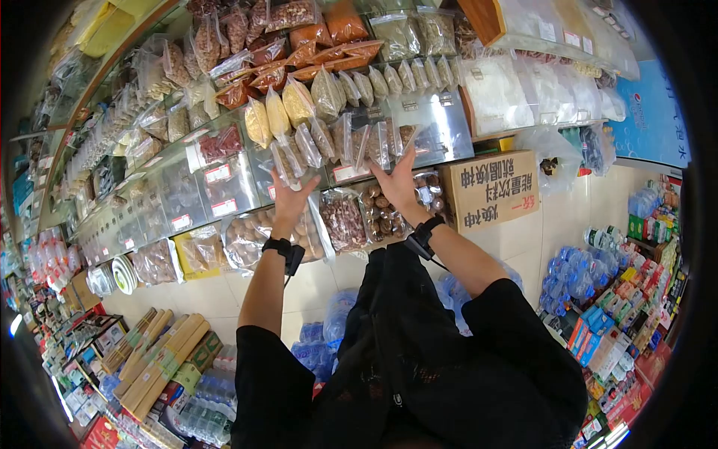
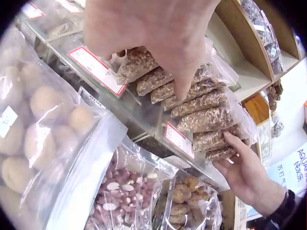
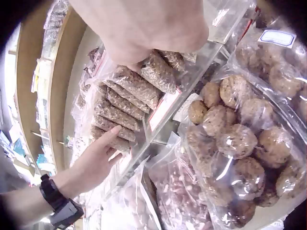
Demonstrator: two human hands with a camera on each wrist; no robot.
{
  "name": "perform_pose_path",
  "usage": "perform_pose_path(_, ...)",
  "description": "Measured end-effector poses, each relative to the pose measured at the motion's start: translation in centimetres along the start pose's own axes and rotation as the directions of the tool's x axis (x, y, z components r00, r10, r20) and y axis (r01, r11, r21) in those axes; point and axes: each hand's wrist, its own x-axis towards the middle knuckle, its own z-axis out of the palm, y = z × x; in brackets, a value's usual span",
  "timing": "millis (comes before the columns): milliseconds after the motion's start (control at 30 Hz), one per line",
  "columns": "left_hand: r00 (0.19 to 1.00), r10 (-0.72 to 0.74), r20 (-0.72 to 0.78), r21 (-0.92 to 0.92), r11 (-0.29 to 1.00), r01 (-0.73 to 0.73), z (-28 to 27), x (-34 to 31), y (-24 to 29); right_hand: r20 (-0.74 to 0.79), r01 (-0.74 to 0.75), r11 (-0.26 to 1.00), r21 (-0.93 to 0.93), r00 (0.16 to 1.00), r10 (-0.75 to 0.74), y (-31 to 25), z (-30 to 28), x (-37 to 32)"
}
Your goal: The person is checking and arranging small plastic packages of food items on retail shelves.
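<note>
A row of small clear plastic bags of coarse brown flakes [image 2: 206, 105] leans along the front of the glass-topped display case [image 1: 441, 138]. My left hand [image 1: 293, 200] is at the row's left end; in the right wrist view its thumb lies over an end bag [image 3: 112, 139], with a finger tucked below. At the other end my right hand [image 1: 400, 187] pinches a bag [image 2: 221, 152] between thumb and fingers, as the left wrist view shows. The bags between the hands stand tilted against each other. Each hand's own fingertips are partly hidden in its own wrist view.
Yellow-filled bags [image 1: 299, 103] and many other packets stand behind the row. Below it sit open bags of peanut-like red kernels [image 1: 342, 221], dried mushrooms [image 1: 381, 213] and round brown goods [image 1: 258, 238]. A cardboard box [image 1: 490, 191] is on the right. Bottled water [image 1: 572, 277] stands on the floor.
</note>
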Motion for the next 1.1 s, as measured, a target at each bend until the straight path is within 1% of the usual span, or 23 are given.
perform_pose_path(33,1.000,0.003,-0.004,-0.003,1.000,-0.003,-0.2,0.2,-0.2,0.009,-0.047,0.999,0.013,0.999,0.047,-0.5,0.0,0.2)
perform_pose_path(100,0.999,0.040,0.008,-0.081,0.996,-0.039,-0.5,0.9,0.2,0.011,-0.028,1.000,0.002,1.000,0.028,0.0,-0.3,1.1)
perform_pose_path(133,0.999,0.044,0.007,-0.083,0.996,-0.043,-0.7,1.3,0.7,0.067,-0.008,0.998,0.061,0.998,0.004,0.3,-0.9,2.0)
perform_pose_path(167,0.997,-0.066,0.051,-0.182,0.980,0.074,-1.1,1.6,1.2,0.125,0.008,0.992,0.122,0.992,-0.023,0.6,-1.2,2.9)
perform_pose_path(200,0.979,-0.175,0.107,-0.272,0.941,0.198,-1.4,1.5,1.6,0.136,0.017,0.998,0.065,0.990,-0.026,0.8,-1.5,3.5)
perform_pose_path(233,0.977,-0.185,0.105,-0.273,0.940,0.207,-1.4,1.8,-0.4,0.144,0.011,0.998,0.064,0.989,-0.020,0.9,-1.4,3.6)
perform_pose_path(300,0.995,-0.078,-0.066,0.093,0.992,0.084,-1.3,2.9,-1.9,0.169,0.042,0.997,0.057,0.984,-0.051,1.0,-1.2,4.2)
perform_pose_path(333,0.995,-0.079,-0.066,0.091,0.992,0.085,-1.3,2.9,-1.6,0.171,0.042,0.998,0.055,0.984,-0.051,1.1,-0.9,4.3)
perform_pose_path(400,0.968,-0.240,0.073,-0.091,0.965,0.246,-1.8,2.4,0.1,0.143,-0.027,0.997,0.076,0.990,0.016,1.3,0.0,4.1)
perform_pose_path(433,0.967,-0.243,0.073,-0.091,0.964,0.249,-2.0,2.4,1.1,0.145,-0.030,0.997,0.075,0.989,0.019,1.3,0.3,4.1)
perform_pose_path(500,0.869,-0.455,0.192,0.052,0.889,0.454,-2.6,2.3,2.5,0.100,-0.015,0.998,0.059,0.995,0.009,1.1,0.6,3.6)
perform_pose_path(533,0.869,-0.457,0.192,0.053,0.889,0.455,-2.2,2.5,0.7,0.100,-0.017,0.998,0.059,0.995,0.011,1.1,0.5,3.4)
perform_pose_path(567,0.925,-0.366,0.104,0.095,0.929,0.357,-1.6,2.6,-1.6,0.141,-0.074,0.990,0.124,0.988,0.057,1.1,0.3,3.1)
perform_pose_path(600,0.965,-0.263,0.019,0.145,0.955,0.258,-1.4,2.5,-1.2,0.185,-0.132,0.974,0.186,0.978,0.098,1.1,0.2,2.9)
perform_pose_path(633,0.964,-0.264,0.017,0.145,0.955,0.259,-1.4,2.5,-0.8,0.187,-0.133,0.973,0.186,0.978,0.098,1.2,0.2,2.7)
perform_pose_path(700,0.979,-0.128,0.157,-0.212,0.964,0.160,-1.0,1.6,1.0,0.162,-0.138,0.965,0.224,0.981,0.103,1.4,-0.2,2.1)
perform_pose_path(833,0.976,-0.151,0.154,-0.302,0.934,0.192,-0.4,-0.3,2.7,0.201,-0.184,0.958,0.220,0.969,0.140,-0.4,-1.9,1.2)
perform_pose_path(900,0.971,-0.178,0.162,-0.213,0.954,0.211,-0.2,-0.5,2.9,0.237,-0.263,0.910,0.321,0.952,0.192,-2.5,-3.0,0.8)
perform_pose_path(933,0.969,-0.165,0.186,-0.251,0.945,0.209,0.0,-0.6,2.4,0.287,-0.292,0.864,0.411,0.941,0.181,-1.1,-2.8,0.5)
perform_pose_path(967,0.969,-0.164,0.183,-0.255,0.944,0.208,0.5,-0.8,2.1,0.289,-0.290,0.865,0.409,0.941,0.178,-0.9,-2.9,0.2)
perform_pose_path(1033,0.996,0.003,0.085,-0.390,0.920,0.031,1.7,-1.6,3.0,0.258,-0.166,0.933,0.318,0.962,0.083,-1.5,-3.0,-0.3)
perform_pose_path(1067,0.995,-0.045,0.086,-0.325,0.943,0.070,1.9,-1.9,3.3,0.260,-0.168,0.933,0.318,0.962,0.085,-1.3,-2.8,-0.4)
perform_pose_path(1100,0.995,-0.048,0.088,-0.326,0.943,0.075,2.1,-1.8,3.3,0.218,-0.104,0.943,0.316,0.975,0.035,-0.5,-2.6,-0.3)
